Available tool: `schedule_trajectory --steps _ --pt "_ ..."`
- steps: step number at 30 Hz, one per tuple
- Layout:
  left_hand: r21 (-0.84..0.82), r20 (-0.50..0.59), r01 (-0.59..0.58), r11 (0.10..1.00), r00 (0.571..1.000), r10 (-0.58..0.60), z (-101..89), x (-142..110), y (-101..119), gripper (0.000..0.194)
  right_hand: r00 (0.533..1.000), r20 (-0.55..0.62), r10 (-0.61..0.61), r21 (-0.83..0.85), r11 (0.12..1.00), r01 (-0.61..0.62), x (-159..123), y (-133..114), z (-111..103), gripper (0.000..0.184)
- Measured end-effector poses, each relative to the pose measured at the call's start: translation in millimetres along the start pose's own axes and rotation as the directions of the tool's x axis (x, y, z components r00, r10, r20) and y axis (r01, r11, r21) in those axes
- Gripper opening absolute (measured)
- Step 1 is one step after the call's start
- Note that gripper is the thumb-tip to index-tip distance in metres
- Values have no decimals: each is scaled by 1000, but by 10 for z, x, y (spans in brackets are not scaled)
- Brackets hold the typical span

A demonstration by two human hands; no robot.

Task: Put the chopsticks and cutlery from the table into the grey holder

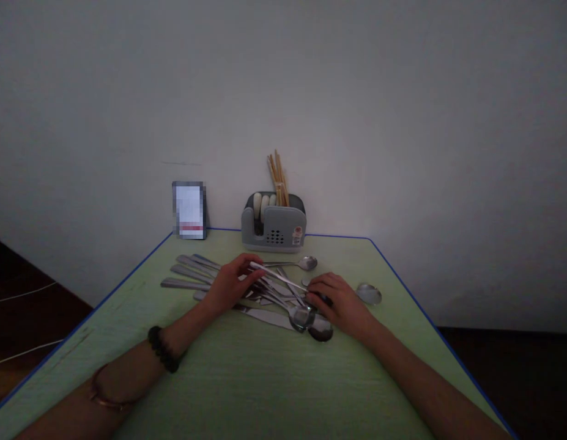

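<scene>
A slim silver piece of cutlery (283, 276) slants between my hands above a loose pile. My left hand (235, 280) pinches its handle near the upper left end. At its lower right end, my right hand (340, 302) has its fingers closed round it, hiding the head, so I cannot tell its kind. Below lie several spoons, with one spoon bowl (320, 329) toward me, and a table knife (271, 318) in front. Handles (185, 283) fan out to the left. One spoon (307, 263) lies behind the pile, and another spoon (369, 294) rests right of my right hand.
A grey cutlery holder (283, 223) stands at the table's back edge, with wooden chopsticks (279, 174) and white handles (265, 208) upright in it. A phone with a blurred screen (190, 211) leans on the wall to the left. The green table (246, 391) has blue edging.
</scene>
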State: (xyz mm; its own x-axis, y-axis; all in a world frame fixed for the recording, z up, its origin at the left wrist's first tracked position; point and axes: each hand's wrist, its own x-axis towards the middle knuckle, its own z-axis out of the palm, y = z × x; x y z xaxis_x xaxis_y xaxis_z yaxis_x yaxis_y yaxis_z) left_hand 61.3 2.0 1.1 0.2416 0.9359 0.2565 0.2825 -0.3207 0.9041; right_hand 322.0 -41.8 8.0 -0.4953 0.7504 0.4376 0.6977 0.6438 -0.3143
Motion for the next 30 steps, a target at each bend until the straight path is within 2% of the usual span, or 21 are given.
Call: schedule_trajectory --steps 4,6,15,25,28,30 --pt "-66 -97 -25 997 995 19 0 23 -18 25 999 -39 22 12 1000 -22 17 -49 1 17" --pt "-78 -113 -43 996 993 35 1 27 -23 23 998 -59 35 8 999 -35 21 -78 5 17" --pt "98 -79 -57 994 995 65 -15 16 -27 19 993 -95 72 31 997 -70 25 -90 17 14" --pt "152 -50 -25 988 998 33 -20 23 -23 21 994 -52 96 26 995 -94 19 -56 46 14" --pt "96 -54 -10 995 998 15 -7 24 -17 22 995 -62 84 27 996 -82 17 -54 46 13" --pt "-14 -89 9 1000 996 -11 -3 40 -12 24 994 -78 70 33 997 -68 16 -59 43 12"
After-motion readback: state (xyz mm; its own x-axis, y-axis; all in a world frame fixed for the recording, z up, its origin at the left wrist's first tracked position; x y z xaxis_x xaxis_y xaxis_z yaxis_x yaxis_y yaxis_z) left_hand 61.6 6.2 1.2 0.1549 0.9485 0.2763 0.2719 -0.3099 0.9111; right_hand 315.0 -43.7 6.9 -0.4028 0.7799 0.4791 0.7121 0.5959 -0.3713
